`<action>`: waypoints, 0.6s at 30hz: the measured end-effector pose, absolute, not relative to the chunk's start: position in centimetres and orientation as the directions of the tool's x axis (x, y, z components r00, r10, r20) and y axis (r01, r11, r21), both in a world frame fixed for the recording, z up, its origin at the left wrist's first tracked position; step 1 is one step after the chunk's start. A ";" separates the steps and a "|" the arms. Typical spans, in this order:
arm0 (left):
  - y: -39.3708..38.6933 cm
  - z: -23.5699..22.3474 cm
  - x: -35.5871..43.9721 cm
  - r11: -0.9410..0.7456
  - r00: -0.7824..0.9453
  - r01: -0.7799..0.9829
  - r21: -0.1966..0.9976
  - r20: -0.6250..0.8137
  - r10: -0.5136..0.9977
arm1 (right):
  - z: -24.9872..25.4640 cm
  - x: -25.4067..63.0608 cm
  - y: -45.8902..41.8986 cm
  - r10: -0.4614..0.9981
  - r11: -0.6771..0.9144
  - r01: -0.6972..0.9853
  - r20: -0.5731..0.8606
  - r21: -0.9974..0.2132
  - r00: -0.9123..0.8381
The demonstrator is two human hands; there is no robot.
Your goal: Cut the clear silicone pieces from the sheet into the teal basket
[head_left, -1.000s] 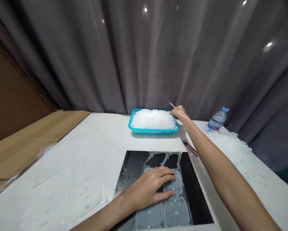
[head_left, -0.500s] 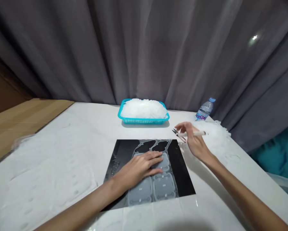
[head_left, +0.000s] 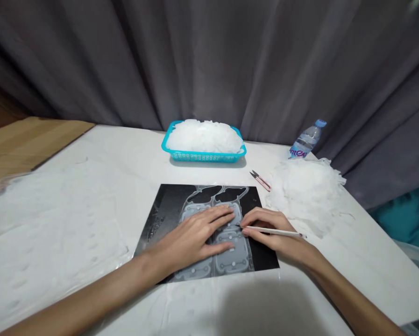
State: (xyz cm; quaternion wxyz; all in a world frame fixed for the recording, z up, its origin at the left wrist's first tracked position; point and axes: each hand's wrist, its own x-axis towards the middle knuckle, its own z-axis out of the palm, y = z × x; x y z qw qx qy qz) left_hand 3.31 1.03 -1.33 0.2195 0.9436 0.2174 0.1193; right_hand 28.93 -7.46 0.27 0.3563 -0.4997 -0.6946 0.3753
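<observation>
A black mat (head_left: 169,210) lies on the white table in front of me, with a clear film sheet of rounded cut-out shapes (head_left: 230,261) on it. My left hand (head_left: 191,235) lies flat on the film, fingers stretched out. My right hand (head_left: 272,228) pinches a thin white pen-like tool (head_left: 275,231), its tip touching the film just right of my left fingertips.
A turquoise basket (head_left: 204,156) heaped with clear film pieces stands at the back. A loose pile of clear scraps (head_left: 303,189) lies to the right, small snips (head_left: 260,180) beside it and a water bottle (head_left: 305,140) behind. Clear sheets (head_left: 48,224) cover the table's left. Grey curtain behind.
My right hand has come back from the basket with the thin tool and set its tip on the film. My left hand has stayed flat on the film.
</observation>
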 end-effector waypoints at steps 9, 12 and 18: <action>1.2 -0.4 3.8 -0.768 0.855 0.465 0.440 0.000 0.518 | -0.2 28.6 -7.3 0.905 0.384 0.427 0.241 -0.819 -0.351; 1.3 -0.2 4.0 -0.758 0.852 0.466 0.455 0.000 0.524 | -0.2 28.5 -7.2 0.890 0.427 0.454 0.272 -0.782 -0.367; 1.4 -0.2 4.0 -0.750 0.850 0.466 0.470 -0.001 0.527 | -0.4 28.3 -7.2 0.885 0.436 0.460 0.276 -0.774 -0.374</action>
